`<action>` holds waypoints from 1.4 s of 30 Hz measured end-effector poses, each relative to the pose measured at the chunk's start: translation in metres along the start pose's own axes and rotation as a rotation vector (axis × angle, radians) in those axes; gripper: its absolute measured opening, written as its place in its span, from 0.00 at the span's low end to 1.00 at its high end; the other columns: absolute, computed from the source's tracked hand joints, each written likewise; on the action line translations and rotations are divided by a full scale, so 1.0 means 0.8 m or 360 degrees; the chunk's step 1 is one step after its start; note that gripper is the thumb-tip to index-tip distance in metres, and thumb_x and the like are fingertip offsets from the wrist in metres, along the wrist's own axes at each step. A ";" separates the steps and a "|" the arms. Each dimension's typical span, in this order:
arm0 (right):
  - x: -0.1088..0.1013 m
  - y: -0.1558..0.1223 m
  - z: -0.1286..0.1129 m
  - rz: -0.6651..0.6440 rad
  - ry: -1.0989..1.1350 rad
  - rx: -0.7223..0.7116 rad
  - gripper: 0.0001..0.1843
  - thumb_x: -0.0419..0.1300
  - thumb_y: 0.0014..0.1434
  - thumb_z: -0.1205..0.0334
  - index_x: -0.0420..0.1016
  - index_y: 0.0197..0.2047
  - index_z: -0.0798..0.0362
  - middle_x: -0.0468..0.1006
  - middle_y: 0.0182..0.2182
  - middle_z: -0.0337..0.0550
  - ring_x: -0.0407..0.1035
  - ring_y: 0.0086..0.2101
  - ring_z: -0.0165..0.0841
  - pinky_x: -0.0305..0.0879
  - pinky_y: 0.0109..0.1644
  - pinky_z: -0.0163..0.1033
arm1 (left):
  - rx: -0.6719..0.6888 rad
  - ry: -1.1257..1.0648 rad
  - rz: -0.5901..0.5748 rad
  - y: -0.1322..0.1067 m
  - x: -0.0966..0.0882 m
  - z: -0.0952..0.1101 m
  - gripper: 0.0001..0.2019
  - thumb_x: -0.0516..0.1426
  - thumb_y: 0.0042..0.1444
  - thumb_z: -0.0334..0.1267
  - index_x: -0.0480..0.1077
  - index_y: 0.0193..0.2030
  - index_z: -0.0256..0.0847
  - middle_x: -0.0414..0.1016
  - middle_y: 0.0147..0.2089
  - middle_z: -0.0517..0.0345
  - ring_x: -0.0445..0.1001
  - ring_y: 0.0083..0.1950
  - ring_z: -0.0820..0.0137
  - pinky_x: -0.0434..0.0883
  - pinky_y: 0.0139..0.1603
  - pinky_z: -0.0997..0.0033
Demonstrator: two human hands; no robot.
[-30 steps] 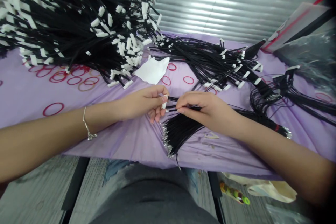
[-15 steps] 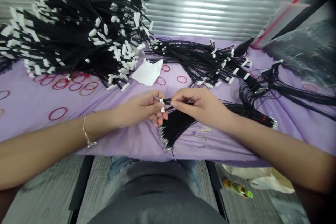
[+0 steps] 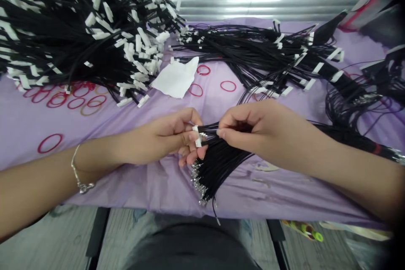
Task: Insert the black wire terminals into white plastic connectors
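White connector (image 3: 198,137) sits, in the head view, between the thumb and forefinger of the left hand (image 3: 177,137), above the purple-covered worktop (image 3: 136,190); its lower fingers are loosely curled. Just right of it, the right hand (image 3: 262,128) pinches thin black wires (image 3: 209,127) between thumb and forefinger, though how many cannot be told. Beneath, a fanned wire bundle (image 3: 218,168) points its silver tips toward the front edge, which runs close below both hands. Bare cloth lies between the left forearm and the red rubber bands (image 3: 84,89); behind, a wire pile (image 3: 79,46) and white paper (image 3: 177,78) bound the space. At upper right stands a red-striped bag (image 3: 367,6), contents unclear; a green-capped bottle (image 3: 305,230) shows below the worktop.
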State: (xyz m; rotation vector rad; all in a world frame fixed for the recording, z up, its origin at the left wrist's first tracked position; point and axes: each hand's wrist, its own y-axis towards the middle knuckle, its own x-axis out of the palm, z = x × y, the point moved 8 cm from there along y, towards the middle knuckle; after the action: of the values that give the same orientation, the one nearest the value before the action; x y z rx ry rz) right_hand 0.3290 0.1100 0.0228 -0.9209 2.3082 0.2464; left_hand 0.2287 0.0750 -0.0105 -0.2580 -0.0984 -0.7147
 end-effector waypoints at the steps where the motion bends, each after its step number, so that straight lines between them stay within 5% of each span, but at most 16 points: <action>1: 0.000 0.000 0.000 0.0010 -0.0001 0.0000 0.08 0.56 0.51 0.69 0.71 0.22 0.54 0.63 0.15 0.32 0.54 0.17 0.21 0.47 0.17 0.30 | -0.0001 0.0001 -0.0003 0.000 0.000 0.000 0.04 0.50 0.62 0.31 0.57 0.36 0.38 0.73 0.32 0.58 0.71 0.28 0.79 0.67 0.24 0.83; 19: -0.002 -0.003 -0.003 0.0107 -0.0043 -0.0068 0.07 0.57 0.49 0.69 0.71 0.22 0.54 0.65 0.16 0.32 0.56 0.18 0.21 0.49 0.18 0.31 | -0.0048 0.0086 0.0016 -0.003 -0.002 -0.004 0.03 0.49 0.63 0.31 0.56 0.37 0.39 0.71 0.32 0.59 0.70 0.28 0.77 0.67 0.24 0.81; 42: 0.008 -0.005 -0.001 -0.0124 -0.0042 0.0011 0.09 0.56 0.52 0.67 0.71 0.21 0.54 0.63 0.14 0.33 0.54 0.16 0.22 0.46 0.15 0.30 | -0.0089 0.0070 0.0003 -0.002 0.003 -0.003 0.05 0.49 0.62 0.31 0.55 0.35 0.41 0.72 0.31 0.59 0.70 0.28 0.76 0.68 0.26 0.78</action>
State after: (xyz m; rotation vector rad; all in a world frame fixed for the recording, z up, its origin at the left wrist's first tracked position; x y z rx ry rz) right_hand 0.3276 0.1032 0.0192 -0.9957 2.2425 0.2160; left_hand 0.2297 0.0714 -0.0121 -0.2955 -0.0364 -0.7215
